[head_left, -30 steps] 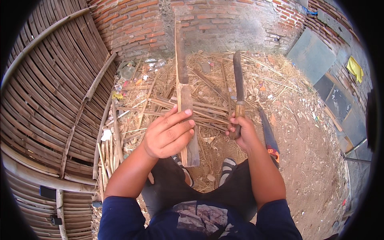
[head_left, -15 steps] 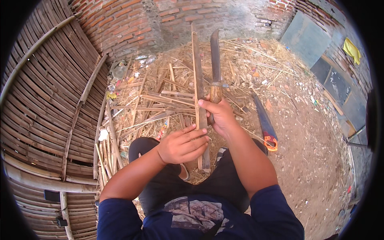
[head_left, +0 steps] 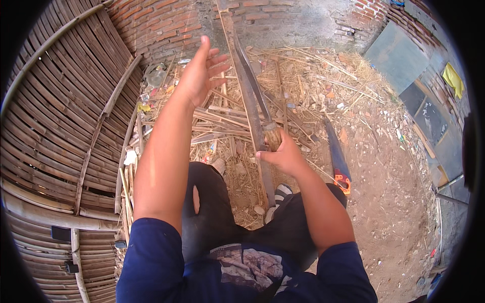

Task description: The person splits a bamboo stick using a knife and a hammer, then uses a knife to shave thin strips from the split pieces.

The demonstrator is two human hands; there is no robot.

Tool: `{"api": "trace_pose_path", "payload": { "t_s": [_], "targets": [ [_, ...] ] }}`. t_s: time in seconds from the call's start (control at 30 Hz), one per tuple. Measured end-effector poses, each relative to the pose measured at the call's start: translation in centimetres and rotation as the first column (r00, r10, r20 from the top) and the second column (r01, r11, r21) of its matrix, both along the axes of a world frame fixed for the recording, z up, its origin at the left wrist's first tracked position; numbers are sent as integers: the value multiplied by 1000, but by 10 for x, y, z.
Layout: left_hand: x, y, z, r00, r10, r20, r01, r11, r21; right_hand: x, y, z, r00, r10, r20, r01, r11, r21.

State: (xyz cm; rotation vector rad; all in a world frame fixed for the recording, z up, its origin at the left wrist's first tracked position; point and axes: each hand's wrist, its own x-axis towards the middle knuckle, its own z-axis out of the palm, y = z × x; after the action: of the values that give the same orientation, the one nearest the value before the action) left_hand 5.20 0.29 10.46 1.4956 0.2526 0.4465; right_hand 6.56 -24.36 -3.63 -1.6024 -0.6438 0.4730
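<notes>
My right hand [head_left: 287,155] is wrapped round the wooden handle [head_left: 273,137] of a machete, its thumb pressed over a long bamboo strip [head_left: 251,108]. The machete's dark blade [head_left: 256,88] points away from me and leans left, lying close along the strip's right side. The strip stands tilted, its near end low between my feet and its far end up in front of the brick wall. To the left of the strip's upper part, my left hand [head_left: 198,76] is raised with fingers spread and thumb up, holding nothing.
A handsaw [head_left: 336,154] with an orange handle lies on the dirt at right. Split sticks [head_left: 217,121] and straw litter the ground ahead. A bamboo slat wall [head_left: 65,116] rises at left, a brick wall [head_left: 166,30] at the back. Grey panels [head_left: 396,53] lean at right.
My left hand has left the strip's lower part and moved forward, opening beside its upper end. Strip and machete have tilted left at their far ends, the blade now closer to the strip.
</notes>
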Motion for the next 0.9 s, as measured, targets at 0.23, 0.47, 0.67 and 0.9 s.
{"api": "trace_pose_path", "payload": {
  "t_s": [0.23,0.47,0.67,0.9],
  "targets": [
    [9,84,28,976,-28,217,86,960,-265,-8,-2,-12,987,147,-62,-158,955,-252],
    [-32,132,14,838,129,530,23,962,-271,12,20,-45,969,218,115,-207,973,-98],
    [-95,102,-33,686,510,518,-453,857,-244,39,21,-48,997,33,-70,-39,996,-75],
    [-87,127,-131,621,583,524,-653,754,-66,39,45,-50,995,-84,48,95,930,-355]
  ]
}}
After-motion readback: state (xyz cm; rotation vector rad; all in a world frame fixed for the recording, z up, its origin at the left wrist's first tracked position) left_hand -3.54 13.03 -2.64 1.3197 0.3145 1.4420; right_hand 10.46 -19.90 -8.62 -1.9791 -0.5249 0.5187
